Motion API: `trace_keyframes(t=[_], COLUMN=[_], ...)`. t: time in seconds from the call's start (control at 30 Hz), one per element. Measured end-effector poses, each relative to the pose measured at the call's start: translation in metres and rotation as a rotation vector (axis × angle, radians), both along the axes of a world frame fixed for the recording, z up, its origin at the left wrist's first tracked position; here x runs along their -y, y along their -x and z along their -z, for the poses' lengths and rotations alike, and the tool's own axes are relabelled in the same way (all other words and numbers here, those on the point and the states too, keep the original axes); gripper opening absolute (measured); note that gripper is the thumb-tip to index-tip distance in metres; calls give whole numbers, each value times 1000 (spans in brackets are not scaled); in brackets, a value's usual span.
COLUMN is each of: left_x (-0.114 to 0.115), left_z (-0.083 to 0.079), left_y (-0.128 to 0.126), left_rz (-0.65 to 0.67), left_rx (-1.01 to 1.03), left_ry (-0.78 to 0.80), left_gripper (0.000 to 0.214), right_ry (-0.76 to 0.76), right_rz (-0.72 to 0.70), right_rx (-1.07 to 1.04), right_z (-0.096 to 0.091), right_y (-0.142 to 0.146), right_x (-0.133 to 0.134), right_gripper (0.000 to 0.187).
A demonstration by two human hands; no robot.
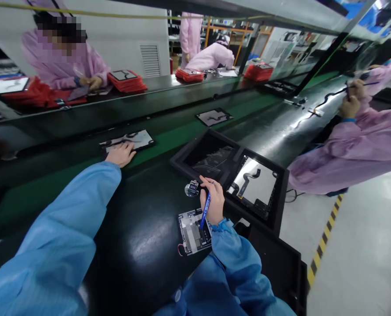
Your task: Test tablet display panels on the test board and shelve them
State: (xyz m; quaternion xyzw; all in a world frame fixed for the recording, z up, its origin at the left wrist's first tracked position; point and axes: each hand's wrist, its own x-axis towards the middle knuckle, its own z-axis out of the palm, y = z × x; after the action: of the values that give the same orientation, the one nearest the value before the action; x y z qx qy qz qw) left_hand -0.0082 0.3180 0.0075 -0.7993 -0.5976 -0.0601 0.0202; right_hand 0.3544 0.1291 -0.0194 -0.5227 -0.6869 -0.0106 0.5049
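Observation:
My left hand [121, 154] is stretched out, its fingers lying on a flat screen panel [142, 139] with a dark ribbon cable, on the green belt. In my right hand [215, 202] is a blue pen-like tool [205, 211], one end pointing down and its tip hard to make out. Below that hand lies a circuit board [192, 235] with silvery tape and a small red wire. A small round part with a dark chip [192, 188] sits just left of my right fingers. Beside them, a black foam tray [283, 199] holds another screen panel [255, 182] in its right compartment.
Another panel [214, 116] lies farther along the green belt [179, 139]. Across the line, a person in pink [63, 57] works by stacked red sheets [127, 81]. At right, another co-worker's hands [352, 103] hold a thin tool. Dark trays [274, 263] stand by my right arm.

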Motion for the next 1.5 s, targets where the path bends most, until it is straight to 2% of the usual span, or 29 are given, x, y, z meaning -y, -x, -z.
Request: trace_keyframes(t=[0.1, 0.17, 0.23, 0.3, 0.37, 0.43, 0.5, 0.57, 0.7, 0.9, 1.1, 1.2, 1.27, 1.37, 1.47, 1.5], left_x=[-1, 3, 10, 16, 18, 14, 7, 3, 9, 27, 25, 32, 51, 104, 174, 195], left_z=[-16, -26, -32, -32, -27, -20, -14, -10, -8, -17, -45, -62, -71, -77, -72, -68], left_y=[-37, -80, -131, -181, -220, -243, -253, -255, -255, -255, -252, -235, -213, -168, -126, -115], left_rz=[17, 87, 227, 438, 638, 750, 789, 802, 842, 866, 646, 462, 264, -10, -207, -335], left_rx=[-9, 7, 20, -2, -57, -110, -140, -150, -154, -45, 339, 626, 842, 1138, 1455, 1622], left_ry=[-36, -85, -93, -15, 99, 183, 219, 211, 163, 128, 16, -80, -181, -258, -64, 38], left_gripper=[58, 64, 62, 59, 68, 91, 103, 98, 74, 49, 47, 37, 27, 27, 22, 22], right_ry=[3, -5, -19, -15, 8, 27, 27, 26, 5, 34, -60, -98, -92, -66, -3, 50], right_rz=[7, 16, 33, 47, 53, 52, 63, 85, 94, 60, 114, 153, 169, 157, 22, -65], right_rx=[-78, -119, -145, -169, -197, -223, -236, -236, -238, -281, -278, -323, -352, -389, -384, -334], right_z=[0, -1, -3, -4, -5, -6, -6, -6, -5, -3, -4, -3, -2, -3, -10, -13], right_y=[1, 1, 2, 2, 1, 1, 1, 1, 1, 0, -1, -2, -3, -4, -6, -7], right_x=[1, 1, 2, 4, 5, 5, 6, 6, 6, 7, 9, 10, 7, 6, 19, 28], right_gripper=[19, 18, 17, 18, 18, 19, 18, 18, 18, 17, 13, 10, 10, 11, 9, 7])
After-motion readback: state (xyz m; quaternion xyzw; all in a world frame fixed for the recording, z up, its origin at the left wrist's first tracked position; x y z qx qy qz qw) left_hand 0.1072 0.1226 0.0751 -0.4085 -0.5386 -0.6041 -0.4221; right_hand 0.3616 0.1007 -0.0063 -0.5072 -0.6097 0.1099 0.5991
